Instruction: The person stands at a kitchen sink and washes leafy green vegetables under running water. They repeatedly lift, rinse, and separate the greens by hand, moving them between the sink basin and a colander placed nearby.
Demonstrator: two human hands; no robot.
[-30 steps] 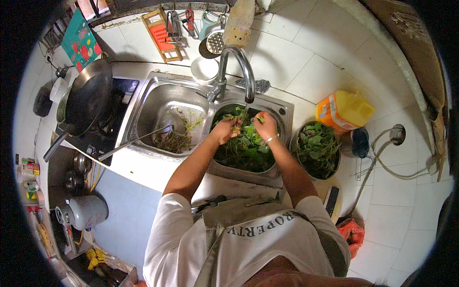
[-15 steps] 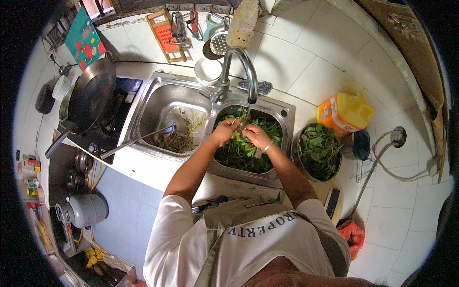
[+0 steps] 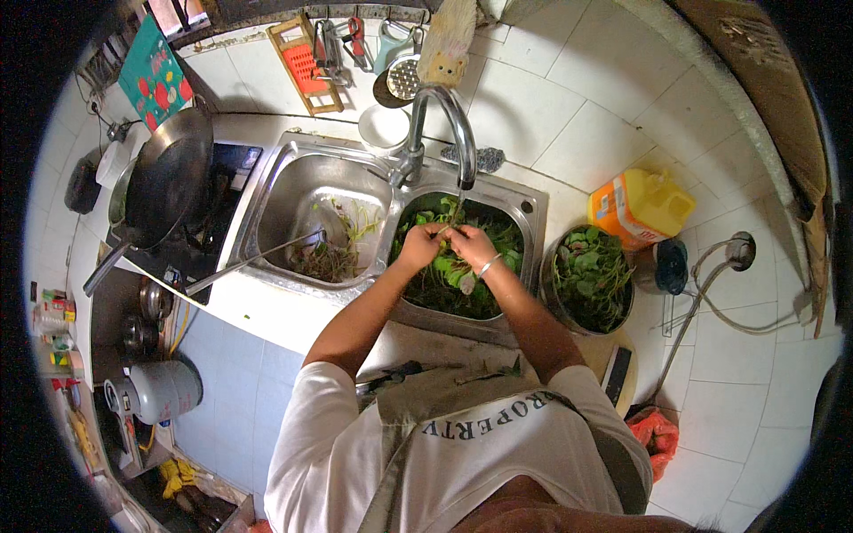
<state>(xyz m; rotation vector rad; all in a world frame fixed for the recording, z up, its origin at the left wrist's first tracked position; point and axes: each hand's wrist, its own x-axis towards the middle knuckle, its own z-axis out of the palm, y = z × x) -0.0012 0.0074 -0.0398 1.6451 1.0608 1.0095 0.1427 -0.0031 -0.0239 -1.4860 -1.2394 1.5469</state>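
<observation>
Over the right sink basin [image 3: 407,313], my left hand [image 3: 422,246] and my right hand [image 3: 472,248] meet with fingertips pinched together. Both are closed on the stem of a leafy green [image 3: 458,274], whose leaves hang below my right hand; the stem is mostly hidden by my fingers. More leafy greens [image 3: 484,306] fill the basin under my hands. Just above them is the spout of the curved metal faucet [image 3: 462,147], with what looks like a thin stream falling from it. A band circles my right wrist.
In the left basin [image 3: 298,182] lie plant scraps [image 3: 329,258] and a long-handled ladle [image 3: 258,259]. A pot of picked greens [image 3: 591,280] stands right of the sink, before a yellow jug [image 3: 653,209]. A wok [image 3: 169,182] sits on the stove at left; a white bowl [image 3: 384,129] is behind the sink.
My hands have drawn closer together, fingertips now meeting. The leafy green hangs lower beneath my right hand. The whole view has shifted very slightly.
</observation>
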